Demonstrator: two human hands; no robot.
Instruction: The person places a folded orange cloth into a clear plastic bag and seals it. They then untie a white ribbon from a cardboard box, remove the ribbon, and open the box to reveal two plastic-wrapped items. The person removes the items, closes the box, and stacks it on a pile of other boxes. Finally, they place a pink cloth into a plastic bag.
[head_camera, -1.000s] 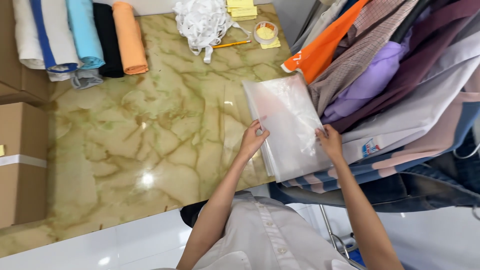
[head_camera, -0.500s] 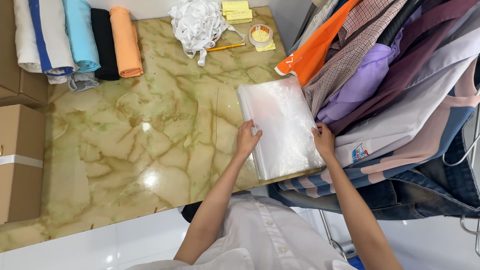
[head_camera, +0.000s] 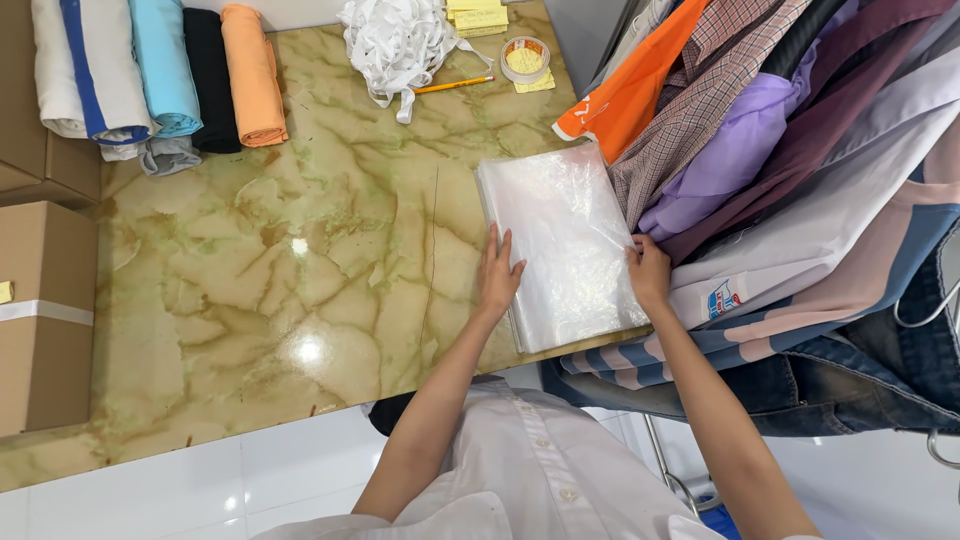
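Both hands flat, open, on our clear bag stack | left hand, right hand | stack now squared nearer the counter edge.

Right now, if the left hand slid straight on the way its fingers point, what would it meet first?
The left hand lies flat on the left edge of the clear plastic bag stack, fingers pointing up the table. It would probably just run along that edge onto bare marble tabletop; the white ribbon pile lies far beyond.
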